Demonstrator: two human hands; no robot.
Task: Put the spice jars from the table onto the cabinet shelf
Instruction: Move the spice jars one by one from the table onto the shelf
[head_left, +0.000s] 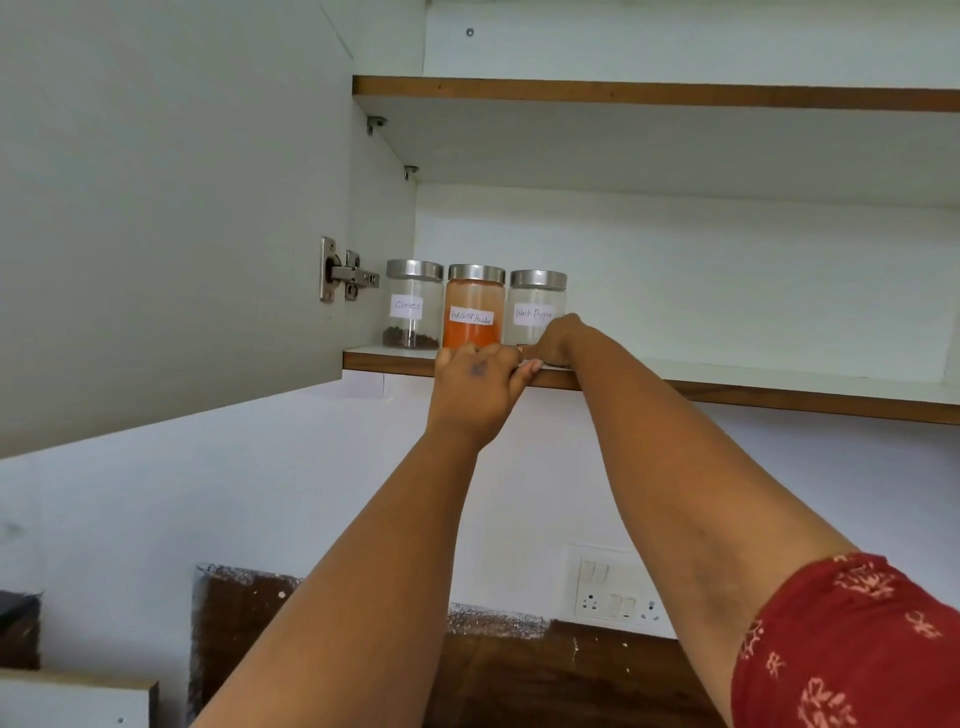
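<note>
Both hands reach up to the lower white cabinet shelf with a brown edge (727, 387). Left hand (475, 379) curls loosely at the shelf lip, holding nothing I can make out; right hand (556, 343) curls at the base of the clear glass jar labelled black pepper (535, 304), though whether it grips is unclear. Left of it stand the orange chilli powder jar (475, 306) and the cloves jar (413, 304). Glass with steel lids: rigid, smooth, breakable, probably light; best held round the body.
</note>
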